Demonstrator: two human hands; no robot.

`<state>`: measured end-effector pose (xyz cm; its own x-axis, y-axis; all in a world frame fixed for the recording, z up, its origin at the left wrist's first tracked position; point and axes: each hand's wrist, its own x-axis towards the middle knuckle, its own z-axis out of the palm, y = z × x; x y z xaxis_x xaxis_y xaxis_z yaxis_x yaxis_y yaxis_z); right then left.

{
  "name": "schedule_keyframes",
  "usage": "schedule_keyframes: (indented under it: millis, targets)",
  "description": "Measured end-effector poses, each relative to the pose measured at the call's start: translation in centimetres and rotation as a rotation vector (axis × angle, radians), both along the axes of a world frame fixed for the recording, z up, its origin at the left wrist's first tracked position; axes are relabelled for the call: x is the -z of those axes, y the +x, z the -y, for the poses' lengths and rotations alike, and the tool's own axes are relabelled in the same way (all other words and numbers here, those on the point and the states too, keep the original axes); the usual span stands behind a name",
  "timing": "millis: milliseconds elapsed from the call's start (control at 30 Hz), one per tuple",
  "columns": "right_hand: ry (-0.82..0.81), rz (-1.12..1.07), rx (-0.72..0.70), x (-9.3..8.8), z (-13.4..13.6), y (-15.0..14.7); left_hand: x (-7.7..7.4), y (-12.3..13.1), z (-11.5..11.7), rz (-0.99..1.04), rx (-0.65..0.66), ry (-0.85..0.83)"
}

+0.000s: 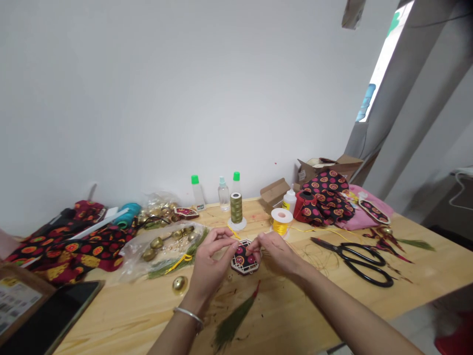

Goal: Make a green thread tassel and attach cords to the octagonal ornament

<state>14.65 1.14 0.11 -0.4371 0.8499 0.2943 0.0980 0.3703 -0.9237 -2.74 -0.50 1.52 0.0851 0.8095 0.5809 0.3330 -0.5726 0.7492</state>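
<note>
An octagonal ornament (244, 265), with a pale lattice rim over dark flowered fabric, is between my two hands low in the middle. My left hand (213, 256) is closed, thumb and finger pinching at its upper left edge. Just beyond those fingertips shows a short piece of yellow cord (233, 232). My right hand (278, 252) is closed too, its fingertips pinched at the ornament's upper right edge; what lies between them is hidden. A green tassel (236, 320) with a red tip lies on the table below the ornament.
Black-handled scissors (354, 261) lie at the right. Behind my hands stand a spool of olive thread (236, 208), a spool of yellow cord (281, 224) and a glue bottle (289, 201). A brass bell (180, 284) and a phone (55, 320) are at the left.
</note>
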Motion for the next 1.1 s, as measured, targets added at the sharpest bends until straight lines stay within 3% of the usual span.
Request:
schedule_keyframes:
  millis: [133, 267, 467, 567, 700, 867, 967, 1100]
  targets:
    - [-0.015, -0.006, -0.017, 0.4, -0.1, -0.1, -0.4, 0.0, 0.1, 0.105, 0.051, -0.110]
    - [0.036, 0.018, -0.026, 0.7, -0.2, 0.0, -0.3, -0.3, -0.1, 0.296, 0.213, -0.305]
    - [0.371, 0.132, 0.153, -0.6, -0.1, 0.7, -0.3, -0.2, 0.1, 0.711, 0.563, -0.649]
    - [0.534, 0.138, 0.262, -1.1, -0.1, 1.1, -0.6, -0.2, 0.3, 0.819, 0.664, -0.710]
    - [0.588, -0.035, 0.535, -1.4, -0.3, 2.0, -0.8, -0.5, 0.4, 0.921, 0.713, -0.729]
    - [0.506, -0.211, 0.829, -1.6, -1.2, 3.6, -1.0, -0.8, 0.5, 0.989, 0.736, -0.759]
    - [0.519, -0.184, 0.859, -1.8, -1.5, 4.3, -1.2, -0.9, 0.4, 1.027, 0.738, -0.768]
    - [0.734, 0.097, 0.716, -2.2, -1.7, 4.9, -1.2, -1.0, 0.4, 1.061, 0.722, -0.765]
